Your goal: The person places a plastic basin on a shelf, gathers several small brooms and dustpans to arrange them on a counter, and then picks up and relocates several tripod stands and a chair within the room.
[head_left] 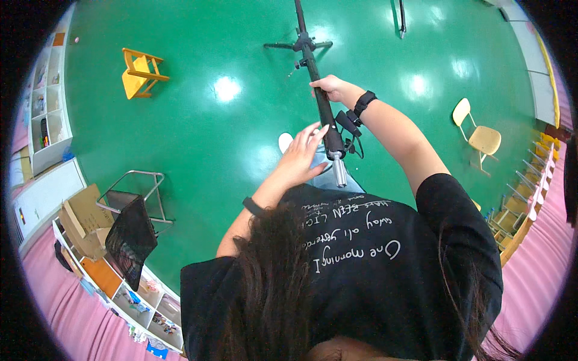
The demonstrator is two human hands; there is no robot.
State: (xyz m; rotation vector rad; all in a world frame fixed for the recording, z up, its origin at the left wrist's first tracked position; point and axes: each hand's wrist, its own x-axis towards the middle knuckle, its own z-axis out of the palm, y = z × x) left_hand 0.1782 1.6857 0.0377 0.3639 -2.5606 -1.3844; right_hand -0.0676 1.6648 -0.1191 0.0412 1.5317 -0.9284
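In front of me a long black tripod stand (pixel 324 111) runs away from my body, with a silver fitting (pixel 339 170) at its near end. Its short legs (pixel 279 46) spread out farther along. My right hand (pixel 332 88) is closed round the black tube at about the middle. Lower down, my left hand (pixel 303 151) rests against the tube's left side, its fingers stretched and apart. A black clamp-like part (pixel 347 122) with a cable hangs on the tube's right side, near my right wrist. The stand's far tip leaves the picture at the top.
Green floor (pixel 211 132) surrounds me. A yellow wooden chair (pixel 139 75) is far left, a pale chair (pixel 483 138) to the right. A black-and-metal folding chair (pixel 133 234) and cardboard box (pixel 84 219) stand near left. White shelves (pixel 54 102) line the left edge; stacked chairs (pixel 512 219) sit right.
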